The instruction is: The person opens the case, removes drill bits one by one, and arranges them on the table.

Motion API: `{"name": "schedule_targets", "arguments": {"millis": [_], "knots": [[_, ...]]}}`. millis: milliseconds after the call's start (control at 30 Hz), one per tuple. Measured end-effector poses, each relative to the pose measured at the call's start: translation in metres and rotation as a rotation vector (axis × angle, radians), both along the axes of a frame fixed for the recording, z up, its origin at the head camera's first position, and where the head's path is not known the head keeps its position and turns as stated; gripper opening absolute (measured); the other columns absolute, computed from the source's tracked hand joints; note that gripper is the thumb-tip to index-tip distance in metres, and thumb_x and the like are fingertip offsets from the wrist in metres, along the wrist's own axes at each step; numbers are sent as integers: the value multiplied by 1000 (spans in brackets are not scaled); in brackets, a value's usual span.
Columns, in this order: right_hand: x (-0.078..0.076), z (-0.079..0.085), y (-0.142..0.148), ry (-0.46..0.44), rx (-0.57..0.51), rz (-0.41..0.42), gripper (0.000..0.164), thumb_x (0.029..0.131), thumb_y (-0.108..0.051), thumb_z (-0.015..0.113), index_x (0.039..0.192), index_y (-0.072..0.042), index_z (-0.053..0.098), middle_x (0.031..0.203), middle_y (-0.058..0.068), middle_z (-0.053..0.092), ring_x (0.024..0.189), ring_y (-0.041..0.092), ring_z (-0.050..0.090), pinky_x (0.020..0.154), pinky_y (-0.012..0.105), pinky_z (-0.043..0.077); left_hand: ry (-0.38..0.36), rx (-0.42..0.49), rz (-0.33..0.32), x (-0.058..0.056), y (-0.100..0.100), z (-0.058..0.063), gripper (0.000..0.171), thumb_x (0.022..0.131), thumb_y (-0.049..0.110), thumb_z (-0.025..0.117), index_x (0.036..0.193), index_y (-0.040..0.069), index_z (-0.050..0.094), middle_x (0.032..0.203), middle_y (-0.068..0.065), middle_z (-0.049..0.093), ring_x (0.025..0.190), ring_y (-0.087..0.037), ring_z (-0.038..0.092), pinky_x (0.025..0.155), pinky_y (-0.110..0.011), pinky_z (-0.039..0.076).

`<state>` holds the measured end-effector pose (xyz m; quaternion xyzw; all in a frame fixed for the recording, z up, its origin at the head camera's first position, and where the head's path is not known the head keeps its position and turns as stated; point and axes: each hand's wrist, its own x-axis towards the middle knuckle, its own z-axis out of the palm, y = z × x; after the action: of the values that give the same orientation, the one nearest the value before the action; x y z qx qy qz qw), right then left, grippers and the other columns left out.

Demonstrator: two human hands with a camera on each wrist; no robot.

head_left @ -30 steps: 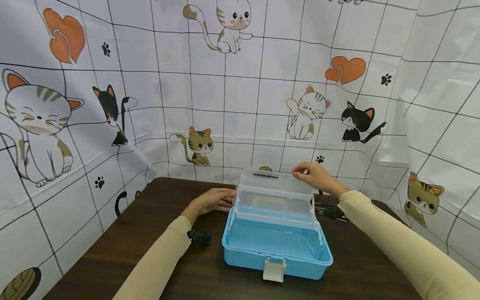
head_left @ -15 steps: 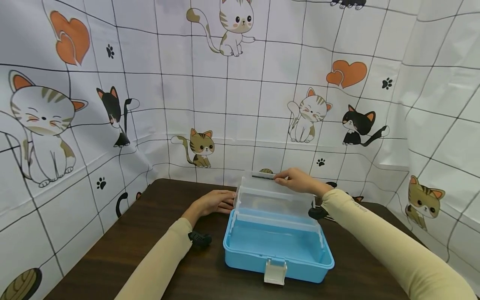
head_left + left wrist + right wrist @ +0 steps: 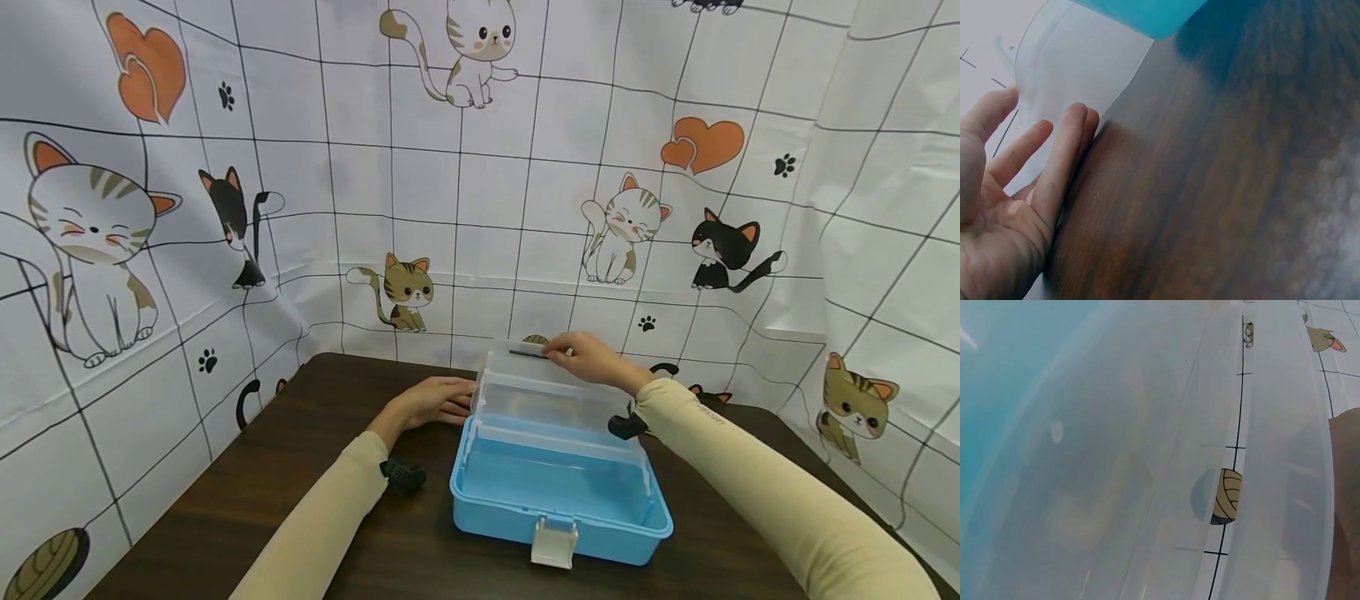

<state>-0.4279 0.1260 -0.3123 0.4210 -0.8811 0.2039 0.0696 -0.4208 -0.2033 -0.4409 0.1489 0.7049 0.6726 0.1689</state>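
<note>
A blue plastic box [image 3: 517, 515] with a white latch [image 3: 554, 543] on its front stands on the dark table. Its translucent lid [image 3: 540, 406] is swung up and leans back. My left hand [image 3: 431, 403] is at the lid's left side, fingertips against the clear plastic. In the left wrist view, the fingers of that hand [image 3: 1016, 194] are extended along the lid edge, close to the wood. My right hand [image 3: 592, 360] pinches the lid's top edge beside a narrow slot. Only part of this hand [image 3: 1346, 506] shows behind the lid in the right wrist view.
A white sheet [image 3: 480, 200] printed with cats and a black grid hangs behind and beside the table [image 3: 300, 467]. Black wrist cameras are worn on both sleeves. The inside of the box holds nothing visible.
My right hand has moved left along the lid's top edge, from its right corner to the slot, and now grips there. The left hand keeps its place. The view has shifted slightly.
</note>
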Motion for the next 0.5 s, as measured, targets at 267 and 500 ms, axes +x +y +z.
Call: {"name": "schedule_targets", "arguments": {"millis": [267, 500], "knots": [[-3, 2, -5, 33, 9, 12, 23, 101, -4, 63, 120, 7, 71, 117, 16, 71, 106, 32, 66, 89, 49, 56, -1, -6, 7, -1, 1, -1, 56, 102, 37, 65, 146, 4, 53, 125, -18, 64, 108, -32, 68, 88, -44, 59], [-4, 13, -8, -43, 84, -27, 26, 101, -8, 66, 121, 7, 70, 118, 18, 70, 105, 32, 67, 88, 46, 57, 6, -5, 2, 2, 2, 1, 54, 104, 35, 63, 146, 4, 53, 125, -18, 63, 108, -32, 67, 88, -44, 59]]}}
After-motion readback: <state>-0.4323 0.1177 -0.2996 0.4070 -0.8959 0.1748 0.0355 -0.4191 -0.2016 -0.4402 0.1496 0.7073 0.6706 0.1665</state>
